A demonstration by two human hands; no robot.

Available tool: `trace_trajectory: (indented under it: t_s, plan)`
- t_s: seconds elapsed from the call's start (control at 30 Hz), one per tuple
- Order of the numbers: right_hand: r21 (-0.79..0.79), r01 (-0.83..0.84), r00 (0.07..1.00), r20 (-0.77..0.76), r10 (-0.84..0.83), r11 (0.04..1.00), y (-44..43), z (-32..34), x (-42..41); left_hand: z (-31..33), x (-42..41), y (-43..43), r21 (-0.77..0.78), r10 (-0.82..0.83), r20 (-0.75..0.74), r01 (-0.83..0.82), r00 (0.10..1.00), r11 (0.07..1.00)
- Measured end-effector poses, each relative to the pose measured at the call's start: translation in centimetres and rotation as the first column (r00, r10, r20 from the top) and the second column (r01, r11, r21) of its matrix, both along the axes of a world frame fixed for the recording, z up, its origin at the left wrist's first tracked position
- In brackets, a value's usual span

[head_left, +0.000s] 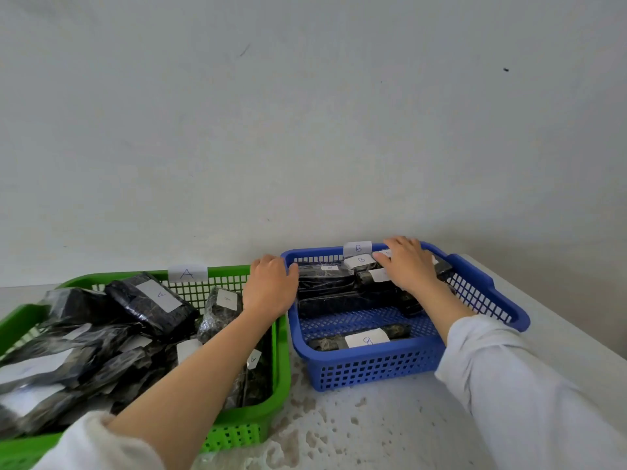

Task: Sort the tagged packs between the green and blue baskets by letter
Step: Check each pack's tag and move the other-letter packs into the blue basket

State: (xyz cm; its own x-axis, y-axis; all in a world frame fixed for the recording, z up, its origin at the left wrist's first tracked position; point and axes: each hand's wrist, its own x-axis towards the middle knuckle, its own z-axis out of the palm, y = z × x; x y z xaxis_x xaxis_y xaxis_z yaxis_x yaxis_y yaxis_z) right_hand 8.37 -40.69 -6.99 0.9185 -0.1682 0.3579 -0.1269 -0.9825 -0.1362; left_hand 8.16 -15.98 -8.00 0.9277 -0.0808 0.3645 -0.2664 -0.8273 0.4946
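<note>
One head-worn wide-angle camera looks forward and down from close above a white speckled tabletop (373,432), facing a plain grey wall (305,113) just behind it.

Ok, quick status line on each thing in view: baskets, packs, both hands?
Green basket: tagged A, piled with dark packs.
Blue basket: tagged B, partly filled, floor bare mid-basket.
A-tagged pack: tilted on top of the green pile.
B-tagged pack: lying flat at the blue basket's near wall.
Left hand: palm down on the blue basket's left rim.
Right hand: palm down on the packs at the blue basket's back.
</note>
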Motion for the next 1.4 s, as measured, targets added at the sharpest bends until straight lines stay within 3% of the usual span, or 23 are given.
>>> trace_trajectory:
  t_s: [0.13, 0.27, 0.33, 0.43, 0.57, 0.67, 0.77, 0.93, 1.17, 1.4]
  plan:
    - [0.223, -0.292, 0.956, 0.029, 0.293, 0.930, 6.1, 0.8, -1.9, 1.9, -1.5, 2.7, -0.022, -0.043, 0.082, 0.045, 0.996, 0.999]
    - [0.423, -0.555, 0.823, 0.156, 0.546, 0.717, 13.5, 1.6, -4.2, 3.1, -3.4, 10.7, 0.103, -0.090, 0.124, 0.077, 0.988, 0.992]
    - [0.464, -0.618, 0.759, 0.143, 0.635, 0.635, 16.8, 1.9, -4.9, 3.3, -4.2, 15.0, 0.165, -0.155, 0.022, 0.149, 0.988, 0.975]
    - [0.411, -0.662, 0.680, -0.023, 0.733, 0.627, 20.8, 1.8, -5.1, 2.7, -5.3, 19.5, 0.256, -0.256, -0.229, 0.312, 0.939, 0.915]
    - [0.144, -0.613, 0.711, -0.328, 0.622, 0.776, 24.2, 0.5, -4.0, 1.1, -5.9, 20.9, 0.399, -0.290, -0.316, 0.404, 0.903, 0.823]
    - [0.125, -0.541, 0.725, -0.433, 0.536, 0.832, 25.5, -0.3, -3.1, 0.3, -5.6, 20.6, 0.506, -0.284, -0.294, 0.401, 0.913, 0.764]
    - [0.185, -0.548, 0.742, -0.343, 0.576, 0.816, 25.8, 0.2, -2.4, -0.3, -5.1, 20.7, 0.526, -0.297, -0.293, 0.413, 0.909, 0.743]
    - [0.483, -0.491, 0.756, -0.176, 0.630, 0.725, 24.1, 3.1, -2.2, -0.2, -4.4, 19.9, 0.541, -0.361, -0.242, 0.434, 0.900, 0.720]
    - [0.697, -0.425, 0.803, -0.004, 0.596, 0.577, 20.4, 5.9, -2.7, -0.1, -3.1, 16.8, 0.740, -0.213, -0.398, 0.449, 0.892, 0.500]
    - [0.791, -0.404, 0.782, 0.038, 0.622, 0.460, 19.2, 4.6, -3.5, 1.1, -2.3, 16.9, 0.646, -0.102, -0.538, 0.487, 0.837, 0.587]
